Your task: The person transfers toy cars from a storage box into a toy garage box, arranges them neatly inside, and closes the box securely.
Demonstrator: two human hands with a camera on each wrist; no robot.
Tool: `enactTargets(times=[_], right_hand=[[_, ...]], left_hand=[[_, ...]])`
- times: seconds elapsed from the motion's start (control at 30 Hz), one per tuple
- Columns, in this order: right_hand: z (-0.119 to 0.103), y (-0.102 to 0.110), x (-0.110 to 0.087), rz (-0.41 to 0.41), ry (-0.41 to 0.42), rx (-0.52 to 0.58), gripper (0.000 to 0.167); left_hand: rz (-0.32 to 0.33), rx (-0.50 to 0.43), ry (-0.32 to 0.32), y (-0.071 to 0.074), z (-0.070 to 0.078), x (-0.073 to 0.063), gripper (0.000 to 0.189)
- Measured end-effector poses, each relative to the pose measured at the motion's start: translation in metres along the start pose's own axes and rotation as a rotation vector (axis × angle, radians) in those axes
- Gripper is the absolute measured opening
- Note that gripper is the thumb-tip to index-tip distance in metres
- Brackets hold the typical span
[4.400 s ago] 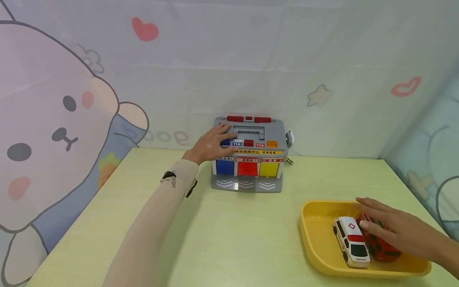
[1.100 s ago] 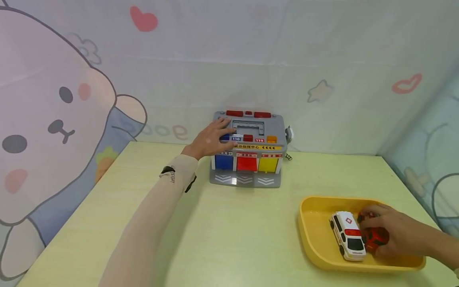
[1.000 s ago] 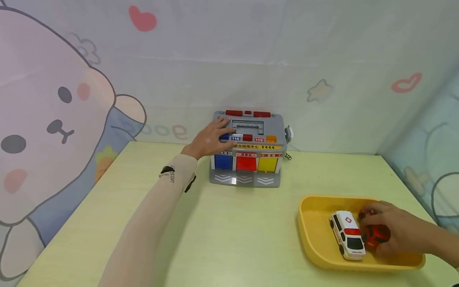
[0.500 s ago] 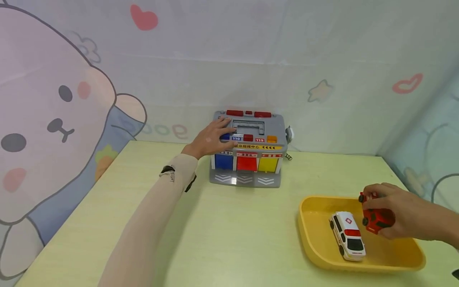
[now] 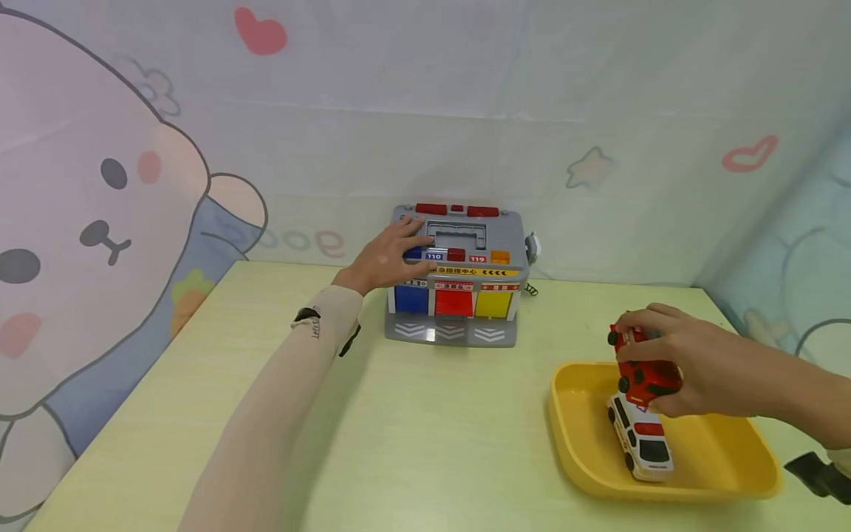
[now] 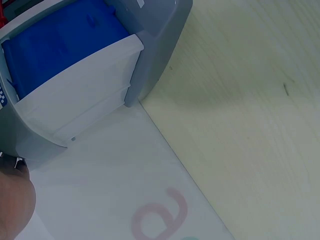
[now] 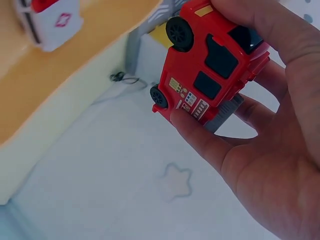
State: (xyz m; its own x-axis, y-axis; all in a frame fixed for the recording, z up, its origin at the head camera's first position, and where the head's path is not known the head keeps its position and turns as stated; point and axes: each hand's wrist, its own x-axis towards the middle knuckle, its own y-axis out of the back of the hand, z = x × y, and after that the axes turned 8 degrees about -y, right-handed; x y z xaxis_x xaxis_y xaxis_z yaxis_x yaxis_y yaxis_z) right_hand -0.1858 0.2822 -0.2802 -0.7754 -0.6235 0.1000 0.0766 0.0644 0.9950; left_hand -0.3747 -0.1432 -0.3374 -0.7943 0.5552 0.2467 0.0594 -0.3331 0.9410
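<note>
The red toy vehicle (image 5: 654, 375) is in the right hand (image 5: 708, 358), raised over the far part of the yellow tray (image 5: 728, 458); the fingers and thumb are clamped on its body. The right wrist view shows two black wheels, dark windows and printed stickers on its side. In the head view it partly overlaps the white toy ambulance (image 5: 641, 443), which rests in the tray and bears a red light bar. Well apart, beyond the tray and to its left, the grey toy station (image 5: 501, 233) stands upright on the pale table (image 5: 399, 428), with blue, red and yellow doors in its front and labels 110 and 119 above. The left hand (image 5: 385, 258) rests on the station's left top portion, fingers spread apart. A dark coiled cord (image 5: 531, 290) lies at the station's right side. Behind the table hangs a printed backdrop (image 5: 452, 96) with hearts, a star and a cartoon animal.
</note>
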Motion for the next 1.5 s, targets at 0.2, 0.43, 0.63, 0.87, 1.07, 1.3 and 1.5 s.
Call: enactTargets(times=[0.2, 0.43, 0.63, 0.87, 1.07, 1.3, 1.5], right_hand=[[-0.024, 0.006, 0.020, 0.036, 0.101, -0.006, 0.043], [-0.039, 0.004, 0.037, -0.014, 0.111, -0.002, 0.038], [-0.050, -0.003, 0.051, -0.052, 0.130, 0.039, 0.037], [-0.064, -0.015, 0.065, -0.059, 0.116, 0.019, 0.035], [-0.072, -0.029, 0.077, -0.055, 0.126, 0.006, 0.032], [-0.081, -0.043, 0.088, -0.059, 0.132, 0.026, 0.030], [-0.093, -0.051, 0.099, -0.093, 0.133, 0.016, 0.032]], left_hand=[[0.001, 0.003, -0.003, 0.001, 0.001, -0.001, 0.067], [-0.002, -0.003, -0.008, 0.001, 0.001, 0.000, 0.067], [-0.015, 0.001, 0.000, 0.001, 0.001, 0.000, 0.068], [-0.008, 0.006, -0.004, 0.000, 0.001, 0.002, 0.067], [-0.001, 0.005, -0.006, -0.001, 0.000, 0.001, 0.068], [0.004, 0.001, -0.009, -0.001, 0.001, 0.000, 0.067], [0.002, 0.003, -0.008, -0.001, 0.001, 0.001, 0.067]])
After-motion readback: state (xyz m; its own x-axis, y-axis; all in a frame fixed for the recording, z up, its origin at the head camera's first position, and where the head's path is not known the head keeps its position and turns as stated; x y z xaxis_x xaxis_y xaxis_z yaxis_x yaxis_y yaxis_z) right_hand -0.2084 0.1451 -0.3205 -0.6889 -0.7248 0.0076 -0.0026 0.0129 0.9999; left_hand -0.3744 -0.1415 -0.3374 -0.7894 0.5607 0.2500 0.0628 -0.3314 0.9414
